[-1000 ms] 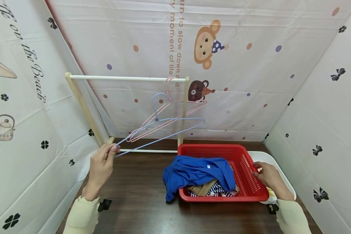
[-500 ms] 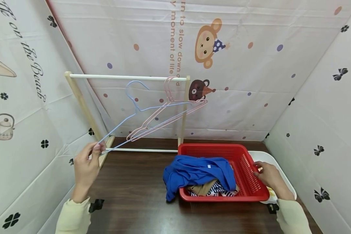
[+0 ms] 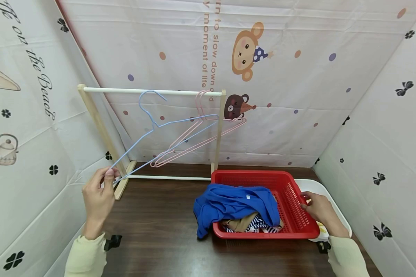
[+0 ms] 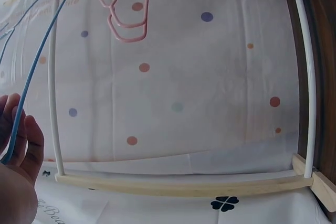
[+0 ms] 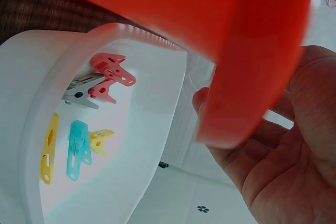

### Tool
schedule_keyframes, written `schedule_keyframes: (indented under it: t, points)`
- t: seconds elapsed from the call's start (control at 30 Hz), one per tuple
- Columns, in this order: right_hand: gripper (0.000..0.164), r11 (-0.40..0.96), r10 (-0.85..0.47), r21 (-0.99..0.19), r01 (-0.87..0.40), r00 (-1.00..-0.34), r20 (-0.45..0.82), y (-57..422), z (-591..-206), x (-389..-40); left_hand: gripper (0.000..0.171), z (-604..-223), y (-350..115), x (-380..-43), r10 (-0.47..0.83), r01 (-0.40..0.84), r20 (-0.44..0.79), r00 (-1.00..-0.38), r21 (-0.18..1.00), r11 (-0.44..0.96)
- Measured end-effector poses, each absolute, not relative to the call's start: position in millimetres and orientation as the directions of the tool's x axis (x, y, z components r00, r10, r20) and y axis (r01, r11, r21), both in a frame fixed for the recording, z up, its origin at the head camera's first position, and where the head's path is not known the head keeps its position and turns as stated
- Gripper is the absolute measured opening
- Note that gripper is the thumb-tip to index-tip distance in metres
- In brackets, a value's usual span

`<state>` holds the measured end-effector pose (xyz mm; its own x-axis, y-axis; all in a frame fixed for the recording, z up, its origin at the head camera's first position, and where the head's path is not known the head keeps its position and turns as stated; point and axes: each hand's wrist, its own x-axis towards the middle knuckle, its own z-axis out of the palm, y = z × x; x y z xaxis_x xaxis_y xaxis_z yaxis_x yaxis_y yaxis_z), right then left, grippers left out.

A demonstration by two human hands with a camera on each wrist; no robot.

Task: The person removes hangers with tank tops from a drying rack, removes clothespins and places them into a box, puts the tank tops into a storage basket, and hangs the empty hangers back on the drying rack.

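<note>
My left hand (image 3: 98, 196) pinches one corner of a blue clothes hanger (image 3: 154, 124), whose hook stands up in front of the rack's white top rail (image 3: 118, 90). Whether hook and rail touch, I cannot tell. Pink hangers (image 3: 180, 139) hang at the rail's right end, behind the blue one. At the right, my right hand (image 3: 320, 211) holds the side rim of a red basket (image 3: 294, 200), its fingers curled round the edge in the right wrist view. A blue garment (image 3: 235, 204) lies in the basket and drapes over its left side, above tan and striped cloth (image 3: 256, 223).
Behind the right hand stands a white tub (image 5: 163, 77) containing several clothespins (image 5: 79, 148), in red, grey, teal and yellow. The rack's wooden foot (image 3: 124, 181) rests on the brown table (image 3: 159, 231) at the left. Printed cloth walls (image 3: 277, 127) enclose the back and sides.
My left hand has moved left with the blue hanger, and its hook has risen from below the rail to the rail's height. The right hand and basket stay in place.
</note>
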<state>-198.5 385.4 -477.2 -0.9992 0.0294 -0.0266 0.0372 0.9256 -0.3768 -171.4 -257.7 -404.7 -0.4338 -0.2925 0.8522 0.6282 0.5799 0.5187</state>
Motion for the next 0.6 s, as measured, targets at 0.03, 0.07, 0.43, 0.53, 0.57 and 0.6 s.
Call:
schedule_keyframes:
  t: [0.03,0.07,0.43,0.53,0.57,0.6]
  points:
    - [0.048,0.926,0.031,-0.376,0.038,-0.999,-0.026,385,-477,-198,0.016,-405,-258,-172,-0.296,0.625,0.852,-0.433,0.520,0.583]
    - [0.048,0.925,0.034,-0.377,0.041,-0.999,-0.026,385,-477,-198,0.015,-405,-257,-173,-0.299,0.622,0.852,-0.430,0.519,0.586]
    - [0.047,0.928,0.027,-0.371,0.028,-1.000,-0.010,385,-478,-197,0.013,-399,-244,-181,-0.297,0.636,0.866,-0.403,0.498,0.589]
    - [0.046,0.930,0.020,-0.366,0.018,-1.000,0.001,385,-479,-197,0.014,-398,-239,-183,-0.288,0.639,0.865,-0.410,0.498,0.586]
    - [0.045,0.931,0.017,-0.365,0.015,-1.000,0.002,386,-479,-197,0.014,-397,-237,-184,-0.284,0.641,0.865,-0.413,0.498,0.584]
    - [0.045,0.931,0.015,-0.364,0.013,-1.000,0.003,386,-479,-197,0.014,-397,-235,-185,-0.279,0.645,0.865,-0.417,0.498,0.580]
